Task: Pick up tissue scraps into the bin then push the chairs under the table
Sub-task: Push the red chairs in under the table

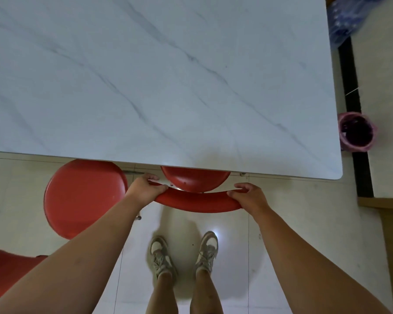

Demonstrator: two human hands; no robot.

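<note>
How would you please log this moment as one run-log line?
phase: chair push | left hand, right hand: gripping red chair backrest | seat: partly under table | bin: right of table

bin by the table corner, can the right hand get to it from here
Probably not without stepping over. The right hand is shut on the red chair's backrest, and the pink-lined bin stands on the floor beyond the table corner.
</note>
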